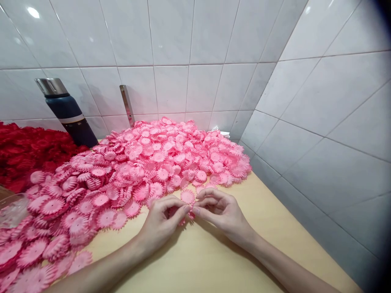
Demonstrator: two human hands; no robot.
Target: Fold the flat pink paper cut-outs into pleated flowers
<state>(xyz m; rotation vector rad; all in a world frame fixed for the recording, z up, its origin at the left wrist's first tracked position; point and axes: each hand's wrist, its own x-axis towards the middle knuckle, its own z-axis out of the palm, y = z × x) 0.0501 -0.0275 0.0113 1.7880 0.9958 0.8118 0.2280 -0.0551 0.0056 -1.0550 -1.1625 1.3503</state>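
Note:
My left hand [166, 217] is closed, thumb against fingers, on a small pink fabric flower piece [190, 215] with a fringed edge. From the other side my right hand [224, 211] pinches the same piece between thumb and fingertips, its other fingers curled. Much of the piece is hidden behind my fingers. Just beyond the fingertips lies another round pink petal disc [187, 196] on the wooden table [195, 260]. A large heap of pink petal discs [159, 156] spreads behind both hands and down the left side.
A dark blue bottle [71, 116] with a steel cap stands at the back left, beside a pile of red petal pieces [33, 148]. A metal strip [126, 105] leans on the tiled wall [171, 87]. Clear plastic [14, 211] lies at the left edge.

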